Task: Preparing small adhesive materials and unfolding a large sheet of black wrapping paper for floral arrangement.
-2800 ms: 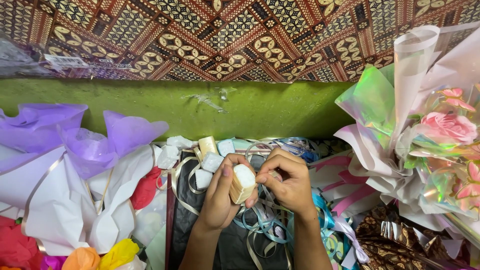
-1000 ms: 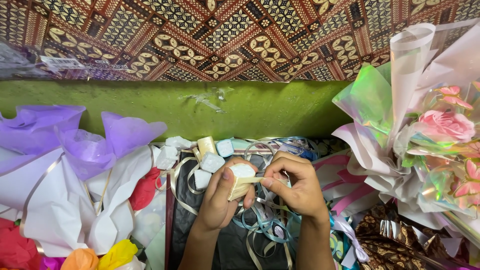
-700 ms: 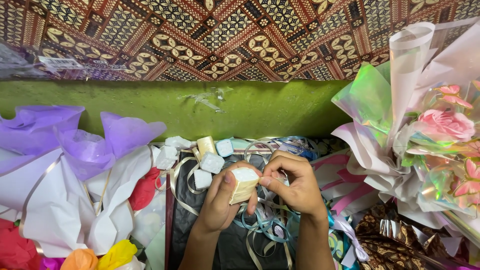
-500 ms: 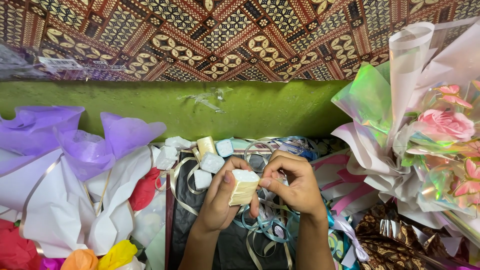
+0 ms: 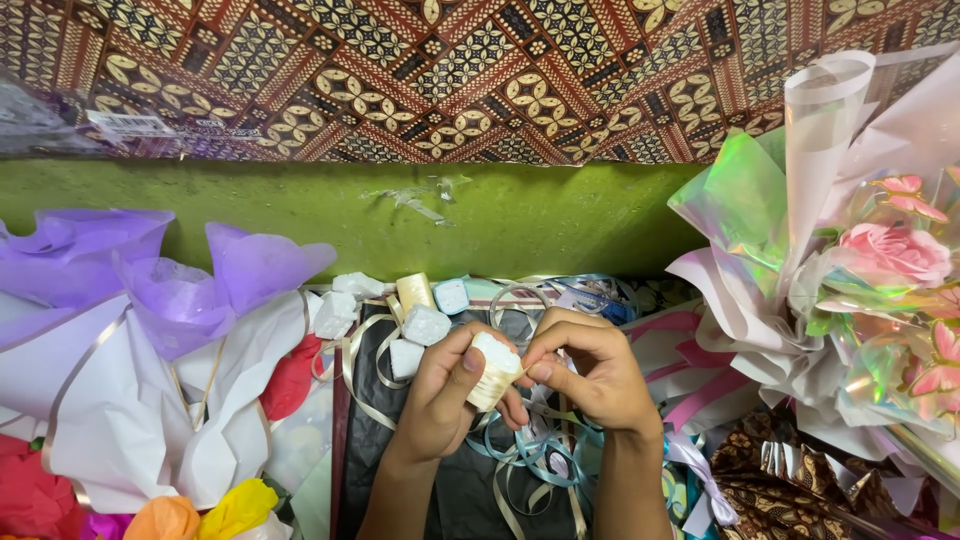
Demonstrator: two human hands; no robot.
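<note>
The left hand (image 5: 440, 395) grips a small cream ribbon spool with a white foam core (image 5: 492, 372), fingers wrapped round it; the right hand (image 5: 590, 375) pinches its loose end, fingers narrow; both over tangled ribbons (image 5: 530, 460), near centre; a wrapped pink-rose bouquet (image 5: 880, 260) stands right.

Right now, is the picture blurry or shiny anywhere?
Head view: sharp and evenly lit across both hands, left hand and right hand, and the cream ribbon spool; only the iridescent wrap on the bouquet glints; shadows are soft.
</note>
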